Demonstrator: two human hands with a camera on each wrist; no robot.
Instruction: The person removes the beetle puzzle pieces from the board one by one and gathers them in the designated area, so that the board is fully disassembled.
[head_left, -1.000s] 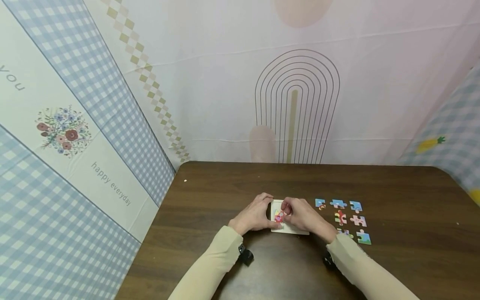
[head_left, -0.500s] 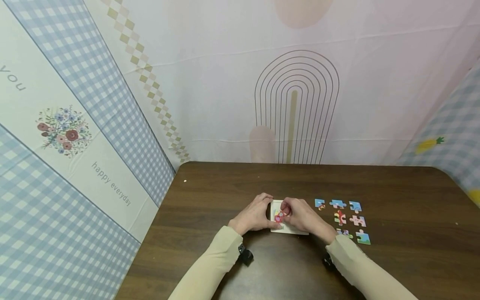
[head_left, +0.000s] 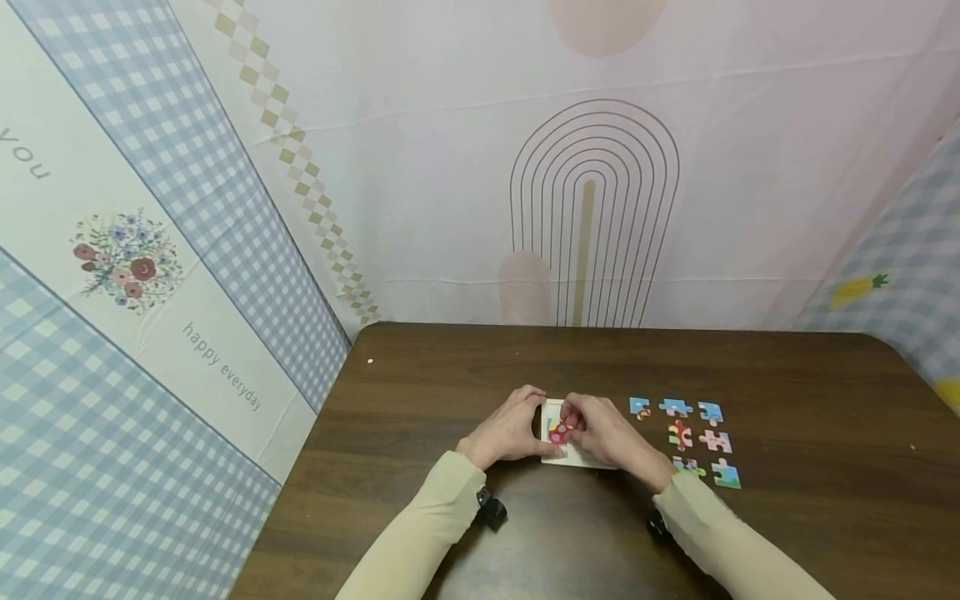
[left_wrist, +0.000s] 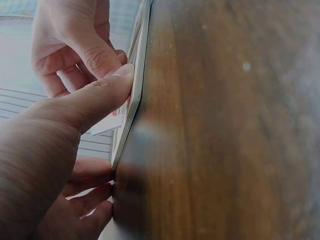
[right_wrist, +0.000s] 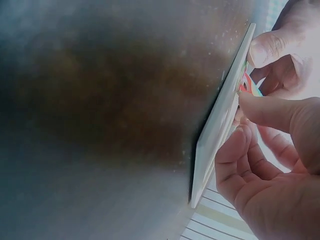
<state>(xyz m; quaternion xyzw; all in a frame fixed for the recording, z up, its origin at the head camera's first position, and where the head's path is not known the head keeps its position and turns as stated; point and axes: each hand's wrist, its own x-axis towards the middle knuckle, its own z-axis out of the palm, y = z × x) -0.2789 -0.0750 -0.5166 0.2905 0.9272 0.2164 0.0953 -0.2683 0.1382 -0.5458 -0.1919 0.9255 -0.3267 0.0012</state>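
A pale, shallow puzzle tray (head_left: 592, 459) lies on the table in front of the person. The left hand (head_left: 512, 427) holds it at its left end, the thumb on the near edge and the fingertips at the far side. Above the tray's left part, the right hand (head_left: 603, 427) pinches a red jigsaw piece (head_left: 559, 432) between thumb and fingers. In the right wrist view the red piece (right_wrist: 245, 81) stands tilted up from the tray (right_wrist: 220, 122), close to the left thumb. The right fingers hide part of the piece and tray.
Right of the tray, several loose jigsaw pieces (head_left: 680, 436) lie in rough rows, one partly behind the right forearm. They rest on a dark brown wooden table (head_left: 420, 367). A patterned cloth (head_left: 442, 208) hangs behind the table's far edge.
The red jigsaw piece has turned slightly in the right fingers and shows more of its face. Both hands stay in nearly the same place on the tray.
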